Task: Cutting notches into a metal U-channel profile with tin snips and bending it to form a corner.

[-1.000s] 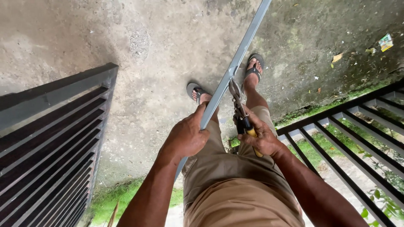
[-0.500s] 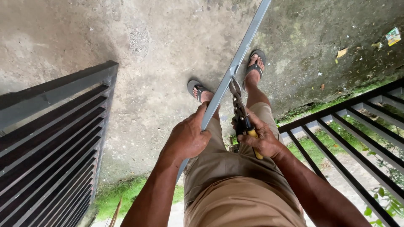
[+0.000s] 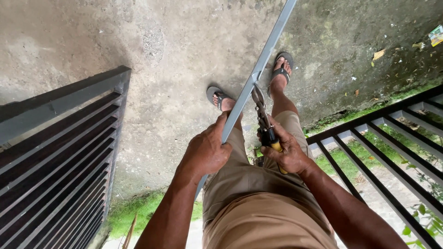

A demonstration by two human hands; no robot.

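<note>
Above the concrete floor (image 3: 138,92), my left hand (image 3: 205,152) grips the long grey metal strip (image 3: 258,69); my right hand (image 3: 288,154) squeezes yellow-handled tin snips (image 3: 265,122) biting its edge. I reckon a slip could gash my fingers.

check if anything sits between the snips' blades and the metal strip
Nothing visible does. The tin snips in the right hand have their blades right at the edge of the long grey metal strip, which the left hand grips lower down. Only bare concrete floor and sandalled feet lie behind.
</note>
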